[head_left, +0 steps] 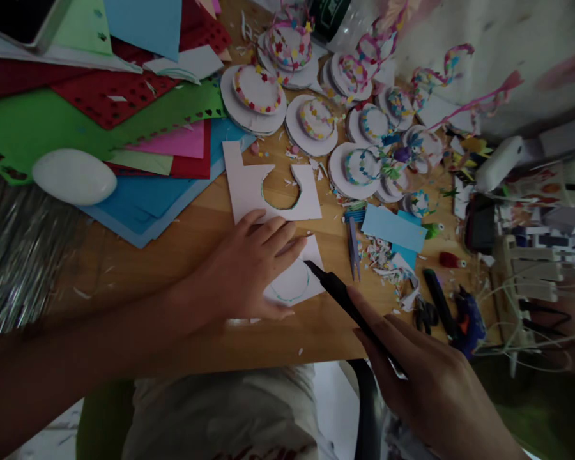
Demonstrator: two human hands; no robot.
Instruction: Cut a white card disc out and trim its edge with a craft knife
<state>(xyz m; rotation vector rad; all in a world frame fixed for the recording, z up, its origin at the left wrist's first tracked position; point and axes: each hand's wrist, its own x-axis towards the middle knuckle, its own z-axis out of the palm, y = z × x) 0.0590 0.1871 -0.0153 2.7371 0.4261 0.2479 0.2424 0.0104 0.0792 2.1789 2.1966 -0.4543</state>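
Note:
My left hand (249, 262) lies flat with fingers spread, pressing on a small white board piece (299, 297). A green-blue circle outline is drawn on that piece, partly hidden beneath the fingers. My right hand (426, 383) is closed around a black utility knife (347, 300), its tip at the piece near the drawn line. Whether the blade has entered the board I cannot tell. Just beyond my left fingers lies a larger white board (244, 191) with a round notch cut from its far edge.
Small decorated white hats (361, 166) crowd the back. Coloured sheets (172, 134) and a white oval object (74, 177) lie at left. Tweezers (353, 249), paper scraps (381, 252), scissors (425, 314) and a blue glue gun (469, 319) are at right. The wooden table's edge (268, 364) runs before me.

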